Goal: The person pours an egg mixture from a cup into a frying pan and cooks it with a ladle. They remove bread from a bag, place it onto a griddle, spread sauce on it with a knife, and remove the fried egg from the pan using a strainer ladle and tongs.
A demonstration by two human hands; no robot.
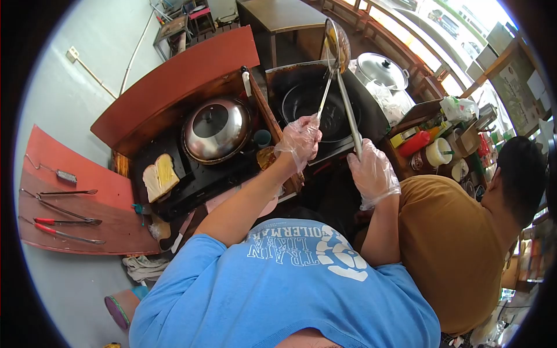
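My left hand [300, 141], in a clear plastic glove, is closed around the thin metal handle of a ladle [325, 95]. My right hand [374, 175], also gloved, grips the thicker metal handle of a strainer [348, 110]. The two handles cross near their upper ends, above the far side of a black wok [296, 110]. Their heads overlap there, with yellow-brown food between them; which head belongs to which handle is hard to tell. Dark liquid or a dark bottom shows in the wok.
Left of the wok, a lidded pan [216, 130] sits on the black stove beside bread slices [161, 177]. A lidded silver pot [382, 71] stands behind right. Bottles, including a red one [414, 143], crowd the right shelf. A person in a brown shirt [449, 249] is close at right.
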